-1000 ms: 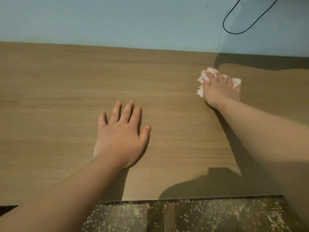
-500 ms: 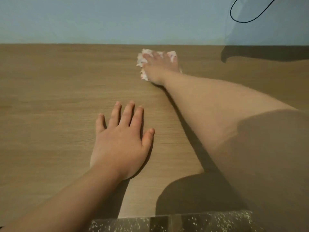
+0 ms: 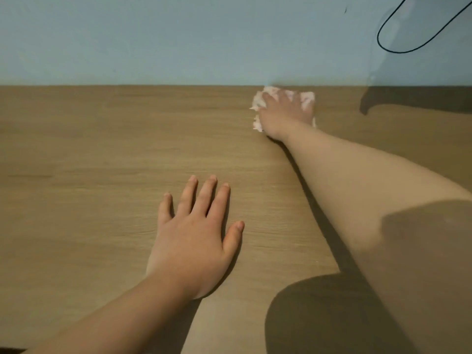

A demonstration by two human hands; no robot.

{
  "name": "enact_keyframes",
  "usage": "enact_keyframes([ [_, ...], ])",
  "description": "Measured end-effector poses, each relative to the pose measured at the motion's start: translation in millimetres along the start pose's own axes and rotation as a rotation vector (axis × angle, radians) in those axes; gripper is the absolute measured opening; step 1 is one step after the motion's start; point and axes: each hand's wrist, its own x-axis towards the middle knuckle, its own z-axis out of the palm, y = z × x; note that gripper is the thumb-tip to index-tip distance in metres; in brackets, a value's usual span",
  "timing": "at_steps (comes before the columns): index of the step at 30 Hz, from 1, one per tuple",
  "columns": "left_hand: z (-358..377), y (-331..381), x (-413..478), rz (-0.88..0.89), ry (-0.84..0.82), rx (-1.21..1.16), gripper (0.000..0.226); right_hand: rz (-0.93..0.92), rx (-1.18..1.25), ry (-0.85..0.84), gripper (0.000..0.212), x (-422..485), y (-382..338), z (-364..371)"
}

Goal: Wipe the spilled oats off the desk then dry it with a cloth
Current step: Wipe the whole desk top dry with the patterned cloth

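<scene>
I am pressing my right hand (image 3: 286,116), fingers flat, on the pink-patterned cloth (image 3: 307,98) at the far edge of the desk (image 3: 102,149), against the wall (image 3: 178,42); my left hand (image 3: 194,238) is lying flat and released on the desk.

Pale blue wall (image 3: 178,39) fills the top of the view; thin black cable (image 3: 378,38) hangs looped against it, top right; small dark mark (image 3: 345,11) just left of the cable.

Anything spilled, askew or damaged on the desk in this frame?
Nothing stands out. The desk shows no oats or damage in view; the right hand presses a crumpled cloth at its back edge, and the left hand lies flat.
</scene>
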Motion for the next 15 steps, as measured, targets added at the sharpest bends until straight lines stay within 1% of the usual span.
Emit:
enact_keyframes([
  [2, -0.9, 0.2, 0.3, -0.012, 0.002, 0.002, 0.079, -0.190, 0.032, -0.036, 0.051, -15.0, -44.9, 7.2],
  [4, -1.0, 0.6, 0.9, -0.013, 0.002, 0.017, 0.080, -0.255, 0.061, -0.061, 0.049, -19.9, -53.0, 7.7],
  [5, -0.8, 0.4, 1.2, -0.014, -0.001, 0.024, 0.081, -0.242, 0.061, -0.057, 0.048, -18.7, -43.1, 7.2],
  [7, -0.3, 0.0, 2.1, -0.014, -0.005, 0.032, 0.082, -0.128, 0.041, -0.025, 0.049, -15.8, -4.8, 5.9],
  [12, 1.9, -1.4, 2.4, 0.003, 0.002, 0.028, 0.082, 0.275, 0.037, -0.028, 0.053, -41.9, 124.6, -9.8],
  [14, 2.4, -1.6, 3.0, 0.005, 0.012, 0.021, 0.081, 0.358, 0.038, -0.055, 0.053, -64.0, 148.9, -14.0],
  [15, 2.2, -1.4, 3.0, 0.005, 0.014, 0.015, 0.079, 0.361, 0.038, -0.067, 0.053, -76.8, 147.7, -14.0],
])
